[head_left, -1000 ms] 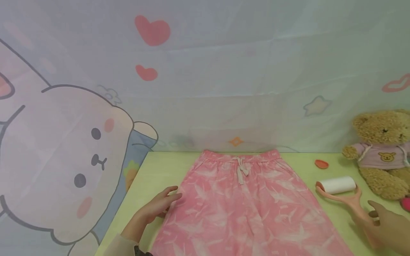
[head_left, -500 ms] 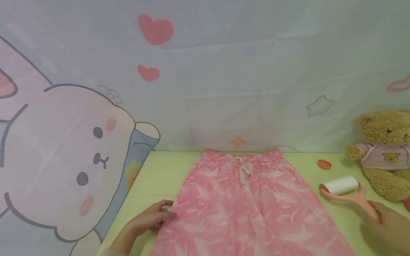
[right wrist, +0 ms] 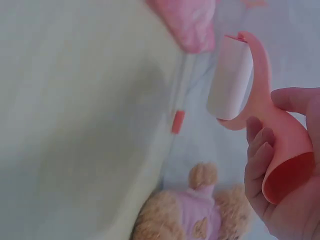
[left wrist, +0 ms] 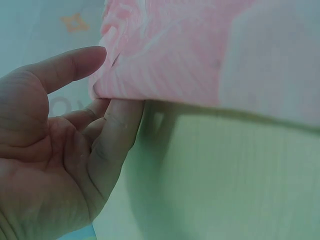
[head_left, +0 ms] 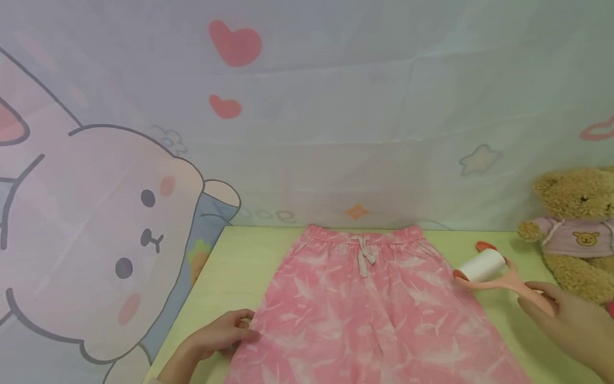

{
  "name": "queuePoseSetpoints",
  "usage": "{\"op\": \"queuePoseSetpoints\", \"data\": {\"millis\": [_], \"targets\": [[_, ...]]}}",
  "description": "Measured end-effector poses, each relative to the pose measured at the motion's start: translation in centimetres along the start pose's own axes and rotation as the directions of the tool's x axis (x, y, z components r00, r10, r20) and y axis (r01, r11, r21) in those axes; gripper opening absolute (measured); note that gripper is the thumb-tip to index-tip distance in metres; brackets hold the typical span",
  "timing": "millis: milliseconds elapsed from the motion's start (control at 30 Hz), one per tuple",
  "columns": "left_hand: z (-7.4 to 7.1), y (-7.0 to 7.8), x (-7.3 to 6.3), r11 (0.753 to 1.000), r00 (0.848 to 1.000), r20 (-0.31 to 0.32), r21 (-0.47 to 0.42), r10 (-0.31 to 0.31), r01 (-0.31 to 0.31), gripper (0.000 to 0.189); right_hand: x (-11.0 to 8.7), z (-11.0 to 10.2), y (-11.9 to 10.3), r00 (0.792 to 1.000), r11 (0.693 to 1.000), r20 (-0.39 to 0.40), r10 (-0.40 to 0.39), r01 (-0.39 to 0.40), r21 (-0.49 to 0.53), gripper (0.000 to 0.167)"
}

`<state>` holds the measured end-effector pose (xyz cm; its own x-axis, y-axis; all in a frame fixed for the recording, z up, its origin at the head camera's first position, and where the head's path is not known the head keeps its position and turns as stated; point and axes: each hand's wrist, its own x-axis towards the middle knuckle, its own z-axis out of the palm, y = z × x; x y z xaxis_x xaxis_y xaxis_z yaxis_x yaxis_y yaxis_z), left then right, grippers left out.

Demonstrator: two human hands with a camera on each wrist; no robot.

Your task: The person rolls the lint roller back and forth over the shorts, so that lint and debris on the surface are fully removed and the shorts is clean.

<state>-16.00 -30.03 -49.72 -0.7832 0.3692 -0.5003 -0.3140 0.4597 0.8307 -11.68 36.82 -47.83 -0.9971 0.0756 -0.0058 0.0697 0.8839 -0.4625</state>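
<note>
Pink pants (head_left: 355,309) with a pale leaf-like print and a white drawstring bow lie flat, their lower legs cut off by the head view. My left hand (head_left: 220,338) is at their left edge; in the left wrist view, the thumb (left wrist: 82,65) stands apart from the fingers, whose tips go behind the fabric edge. Over the right side, my right hand (head_left: 571,320) grips a lint roller (head_left: 482,265) by its pink handle. The white roll points up and left, overlapping the pants' right edge. In the right wrist view, fingers and thumb wrap the handle (right wrist: 287,130).
Behind the roller on the light yellow-green table (head_left: 254,261) lies a small red-orange oval piece (head_left: 486,246). A teddy bear (head_left: 578,234) in a pink hoodie sits at the back right. A printed cloth backdrop (head_left: 336,106) hangs along the table's far edge.
My right hand has closed round the lint roller's handle, picked it up and brought it left toward the pants. My left hand has slid down along the pants' left edge.
</note>
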Motion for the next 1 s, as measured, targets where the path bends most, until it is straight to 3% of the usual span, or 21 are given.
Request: {"op": "queuePoseSetpoints", "data": {"millis": [67, 167, 467, 767, 1000], "targets": [[-0.1, -0.2, -0.1, 1.000, 1.000, 0.002, -0.006, 0.003, -0.003, 0.043, 0.3, 0.1, -1.6, 0.999, 0.999, -0.018, -0.038, 0.038, 0.000, 0.070], [-0.2, -0.3, -0.1, 1.000, 1.000, 0.003, -0.008, 0.008, -0.008, 0.041, 0.7, 0.6, -4.1, 0.984, 0.988, -0.089, -0.155, 0.156, 0.007, 0.055], [-0.5, -0.4, -0.3, 1.000, 1.000, 0.006, -0.021, 0.017, -0.017, 0.041, 2.3, 3.4, -12.4, 0.936, 0.933, -0.051, -0.347, 0.350, 0.080, 0.031], [-0.6, -0.5, -0.6, 0.999, 0.999, -0.002, -0.021, 0.033, -0.033, 0.040, 2.5, 8.6, -19.8, 0.857, 0.851, 0.009, -0.516, 0.511, 0.121, 0.025], [-0.6, -0.5, -0.9, 0.999, 0.999, -0.006, -0.023, 0.037, -0.037, 0.041, 1.8, 11.6, -24.2, 0.762, 0.762, 0.066, -0.644, 0.633, 0.136, 0.029]]}}
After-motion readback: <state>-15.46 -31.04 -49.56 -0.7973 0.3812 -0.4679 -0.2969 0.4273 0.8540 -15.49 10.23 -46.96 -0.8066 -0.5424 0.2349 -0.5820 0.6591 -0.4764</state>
